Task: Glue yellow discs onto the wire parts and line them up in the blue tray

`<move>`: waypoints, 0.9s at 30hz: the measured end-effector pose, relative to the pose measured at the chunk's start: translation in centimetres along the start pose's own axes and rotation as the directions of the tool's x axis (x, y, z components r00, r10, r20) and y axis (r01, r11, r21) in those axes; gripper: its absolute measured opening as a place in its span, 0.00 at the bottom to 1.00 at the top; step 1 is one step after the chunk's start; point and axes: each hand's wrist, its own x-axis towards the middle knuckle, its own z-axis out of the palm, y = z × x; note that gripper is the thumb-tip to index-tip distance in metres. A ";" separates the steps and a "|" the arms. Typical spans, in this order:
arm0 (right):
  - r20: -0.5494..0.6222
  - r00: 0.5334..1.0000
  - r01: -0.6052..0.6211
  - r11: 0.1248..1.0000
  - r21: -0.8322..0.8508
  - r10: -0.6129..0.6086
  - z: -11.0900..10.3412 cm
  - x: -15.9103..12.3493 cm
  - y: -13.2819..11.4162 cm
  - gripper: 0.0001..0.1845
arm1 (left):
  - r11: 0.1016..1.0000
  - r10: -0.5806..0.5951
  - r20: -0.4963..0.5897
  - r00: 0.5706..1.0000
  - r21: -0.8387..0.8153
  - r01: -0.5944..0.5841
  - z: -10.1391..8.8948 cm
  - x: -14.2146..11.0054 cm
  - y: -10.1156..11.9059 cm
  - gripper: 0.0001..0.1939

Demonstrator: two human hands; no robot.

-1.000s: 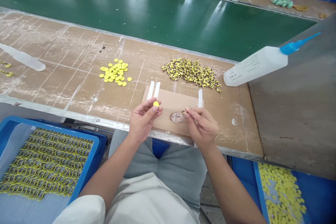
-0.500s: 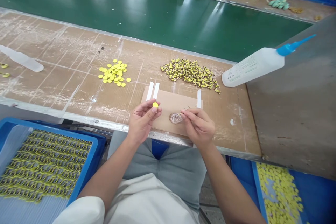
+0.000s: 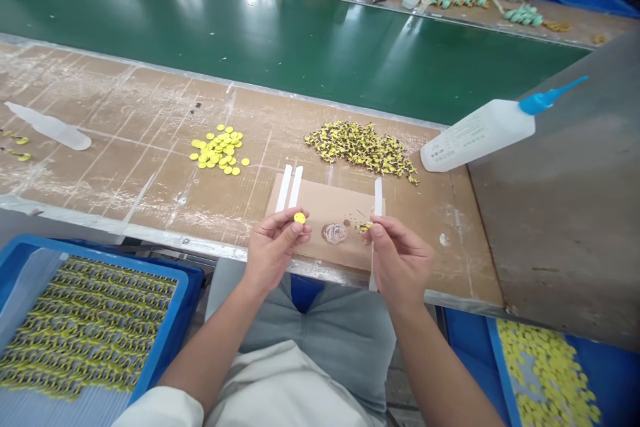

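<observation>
Yellow disc point(image 3: 299, 217) pinched in left hand point(image 3: 274, 257).
Right hand point(image 3: 400, 260) pinches small yellow piece point(image 3: 365, 227), lying lengthwise toward the disc.

Beside the tan cardboard sheet point(image 3: 320, 217), yellow discs point(image 3: 219, 148) are gleaming while a heap of small pieces point(image 3: 361, 148) is showing yellow-and-brown speckles.

**Nothing legible in view**
Printed label point(image 3: 463, 135) on the squeeze bottle point(image 3: 477, 137), right end of the worktop point(image 3: 125, 167): too small to read.

Head-worn view facing forward and down; left hand point(image 3: 274, 253), right hand point(image 3: 401, 265) close below; green conveyor belt point(image 3: 300, 60) beyond.
</observation>
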 end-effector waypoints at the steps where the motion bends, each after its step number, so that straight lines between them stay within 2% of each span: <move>1: 0.005 1.000 -0.020 0.999 0.025 0.020 0.2 -0.2 -0.5 0.08 | 1.000 -0.009 0.009 1.000 -0.002 0.009 0.2 -0.3 0.0 0.16; 4: 0.038 0.999 -0.020 0.997 0.077 0.018 1.1 -0.7 -2.0 0.06 | 0.999 -0.023 0.040 0.999 -0.024 0.024 1.0 -1.5 0.1 0.15; 8: 0.095 0.994 0.031 0.989 0.146 -0.045 2.4 -1.2 -3.9 0.04 | 0.998 -0.018 0.086 0.996 -0.051 0.022 2.2 -2.9 0.1 0.12; 12: 0.131 0.989 0.054 0.988 0.144 -0.073 3.2 -1.7 -5.1 0.05 | 1.000 0.009 0.121 0.993 -0.005 -0.008 2.7 -3.6 0.1 0.10; 17: 0.127 0.988 0.073 0.992 0.103 -0.086 3.5 -2.2 -5.7 0.06 | 0.997 0.011 0.102 0.995 0.072 -0.018 2.5 -4.0 0.0 0.11; 22: 0.130 0.986 0.098 0.993 0.059 -0.105 3.5 -2.2 -5.7 0.08 | 0.988 0.062 0.093 0.994 0.135 -0.074 2.0 -4.1 -0.4 0.11; 27: 0.124 0.986 0.108 0.993 0.053 -0.114 3.5 -2.3 -5.6 0.09 | 0.984 0.084 0.096 0.992 0.151 -0.098 1.8 -4.2 -0.5 0.12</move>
